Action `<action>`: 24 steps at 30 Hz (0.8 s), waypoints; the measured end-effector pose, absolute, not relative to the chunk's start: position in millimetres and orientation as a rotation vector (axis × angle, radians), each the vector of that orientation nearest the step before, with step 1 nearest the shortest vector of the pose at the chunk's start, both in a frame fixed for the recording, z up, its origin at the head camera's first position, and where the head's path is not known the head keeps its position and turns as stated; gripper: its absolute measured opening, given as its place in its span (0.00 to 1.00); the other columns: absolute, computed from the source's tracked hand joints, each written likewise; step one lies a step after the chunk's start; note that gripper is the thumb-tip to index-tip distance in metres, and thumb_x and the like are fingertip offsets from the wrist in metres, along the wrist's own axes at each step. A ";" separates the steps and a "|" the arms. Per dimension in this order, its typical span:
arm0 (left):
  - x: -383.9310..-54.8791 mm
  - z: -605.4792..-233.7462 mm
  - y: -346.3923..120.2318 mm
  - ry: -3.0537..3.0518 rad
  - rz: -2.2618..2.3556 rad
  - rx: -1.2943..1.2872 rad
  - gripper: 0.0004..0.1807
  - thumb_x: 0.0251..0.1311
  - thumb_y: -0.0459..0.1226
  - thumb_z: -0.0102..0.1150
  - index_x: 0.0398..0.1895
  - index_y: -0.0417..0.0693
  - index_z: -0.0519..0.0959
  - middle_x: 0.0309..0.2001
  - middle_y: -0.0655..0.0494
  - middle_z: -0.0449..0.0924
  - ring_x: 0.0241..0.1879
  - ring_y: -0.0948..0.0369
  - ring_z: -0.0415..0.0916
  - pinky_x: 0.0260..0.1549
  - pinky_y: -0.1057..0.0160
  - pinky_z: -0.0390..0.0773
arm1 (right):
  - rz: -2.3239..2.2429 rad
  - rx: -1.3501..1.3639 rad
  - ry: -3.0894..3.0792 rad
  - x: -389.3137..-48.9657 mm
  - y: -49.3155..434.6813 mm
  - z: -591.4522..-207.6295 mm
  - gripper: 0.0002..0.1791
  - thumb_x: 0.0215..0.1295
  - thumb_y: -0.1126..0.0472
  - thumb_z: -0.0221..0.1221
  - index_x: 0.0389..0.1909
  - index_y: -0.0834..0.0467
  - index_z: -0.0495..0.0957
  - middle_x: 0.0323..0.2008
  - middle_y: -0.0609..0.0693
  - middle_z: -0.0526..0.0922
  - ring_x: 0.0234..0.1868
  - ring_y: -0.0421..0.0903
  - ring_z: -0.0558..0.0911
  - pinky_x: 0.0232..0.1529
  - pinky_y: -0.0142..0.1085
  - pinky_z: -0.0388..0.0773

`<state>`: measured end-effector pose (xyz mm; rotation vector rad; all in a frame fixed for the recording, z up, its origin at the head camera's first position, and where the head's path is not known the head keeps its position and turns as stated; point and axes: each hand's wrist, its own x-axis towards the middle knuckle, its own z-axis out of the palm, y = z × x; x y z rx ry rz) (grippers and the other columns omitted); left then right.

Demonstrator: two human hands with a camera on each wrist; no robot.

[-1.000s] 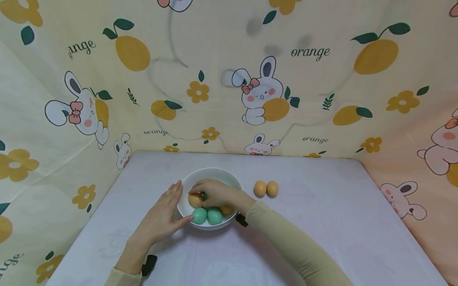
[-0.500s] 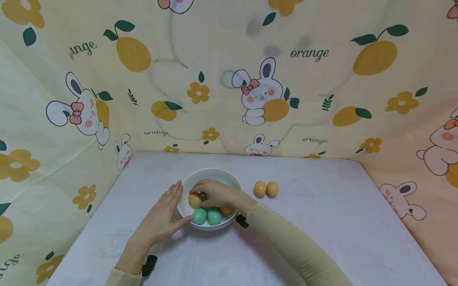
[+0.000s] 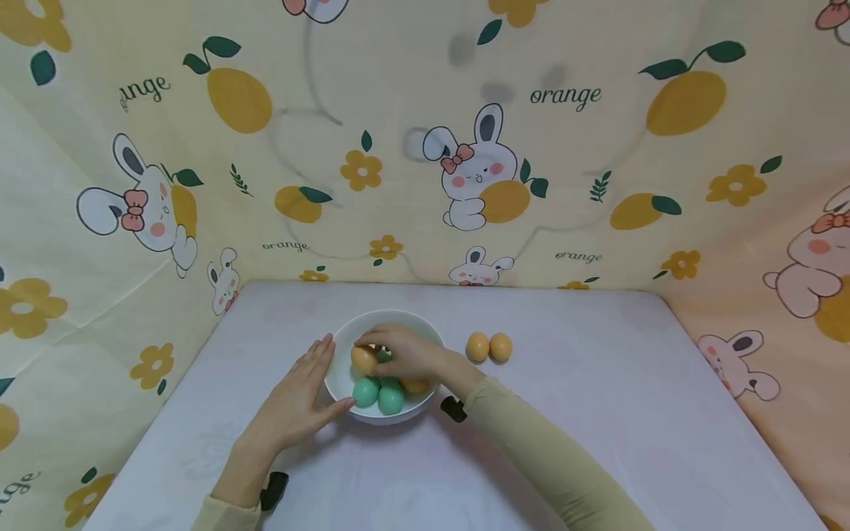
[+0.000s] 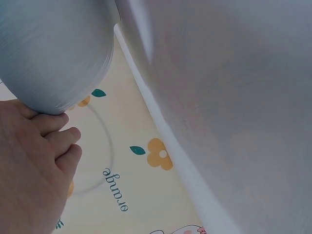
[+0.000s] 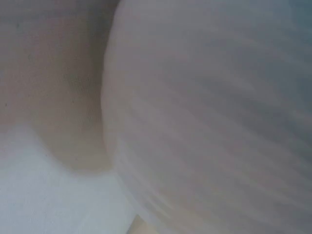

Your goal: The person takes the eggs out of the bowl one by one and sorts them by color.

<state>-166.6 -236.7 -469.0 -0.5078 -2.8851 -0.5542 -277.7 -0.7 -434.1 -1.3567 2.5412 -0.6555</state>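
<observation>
A white bowl stands on the table with green eggs and orange eggs in it. My right hand reaches into the bowl and pinches an orange egg between fingers and thumb. Another orange egg lies partly under that hand. My left hand rests against the bowl's left side, fingers fairly straight along the rim and thumb at the near rim. In the left wrist view, the left fingertips touch the bowl's outer wall. The right wrist view holds only the blurred bowl wall close up.
Two orange eggs sit side by side on the table, right of the bowl. The pale table ends at a patterned cloth backdrop at the back and both sides. Dark wrist devices show beside the wrists.
The right hand and its orange egg have risen slightly inside the bowl; the green eggs have shifted a little. The left hand stays at the rim. The head view has turned slightly.
</observation>
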 end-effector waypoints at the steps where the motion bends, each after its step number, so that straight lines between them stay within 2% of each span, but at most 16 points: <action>1: -166.9 -468.4 -236.4 -2.882 -0.554 -0.508 0.58 0.64 0.65 0.62 0.82 0.35 0.51 0.84 0.44 0.47 0.81 0.43 0.48 0.77 0.40 0.55 | -0.675 -1.350 2.542 -277.4 1.3 -432.5 0.30 0.70 0.56 0.68 0.72 0.54 0.75 0.67 0.49 0.78 0.65 0.44 0.77 0.69 0.36 0.73; 9: -166.1 -467.6 -235.7 -2.869 -0.577 -0.506 0.57 0.63 0.62 0.64 0.82 0.35 0.53 0.83 0.43 0.49 0.81 0.42 0.49 0.77 0.39 0.56 | -0.815 -1.350 2.602 -275.2 20.0 -425.4 0.28 0.70 0.54 0.68 0.69 0.53 0.77 0.65 0.46 0.80 0.64 0.42 0.78 0.68 0.38 0.74; 15: -169.1 -465.3 -235.9 -2.859 -0.568 -0.516 0.57 0.64 0.63 0.63 0.82 0.35 0.52 0.83 0.42 0.49 0.81 0.41 0.49 0.77 0.38 0.56 | -1.074 -1.332 2.591 -268.8 43.7 -413.0 0.28 0.67 0.58 0.71 0.67 0.56 0.79 0.63 0.49 0.81 0.58 0.45 0.81 0.57 0.43 0.83; 17: -169.2 -464.3 -235.3 -2.867 -0.577 -0.515 0.57 0.64 0.63 0.63 0.82 0.35 0.52 0.83 0.43 0.49 0.81 0.41 0.48 0.77 0.39 0.56 | -1.139 -1.344 2.596 -267.6 52.4 -410.7 0.28 0.66 0.59 0.72 0.66 0.57 0.79 0.61 0.50 0.82 0.54 0.45 0.81 0.54 0.43 0.84; 21: -165.9 -464.8 -234.1 -2.881 -0.600 -0.498 0.57 0.64 0.63 0.63 0.82 0.35 0.52 0.83 0.43 0.50 0.81 0.41 0.48 0.76 0.38 0.57 | -1.202 -1.347 2.616 -265.5 69.4 -409.0 0.30 0.65 0.58 0.72 0.67 0.57 0.78 0.62 0.51 0.81 0.54 0.44 0.81 0.53 0.37 0.82; 24: -164.4 -465.6 -232.1 -2.869 -0.617 -0.506 0.57 0.64 0.63 0.63 0.82 0.35 0.52 0.83 0.43 0.50 0.80 0.40 0.49 0.76 0.37 0.57 | -1.259 -1.342 2.642 -263.2 83.9 -407.8 0.30 0.65 0.60 0.72 0.67 0.58 0.78 0.63 0.52 0.80 0.53 0.45 0.82 0.52 0.37 0.83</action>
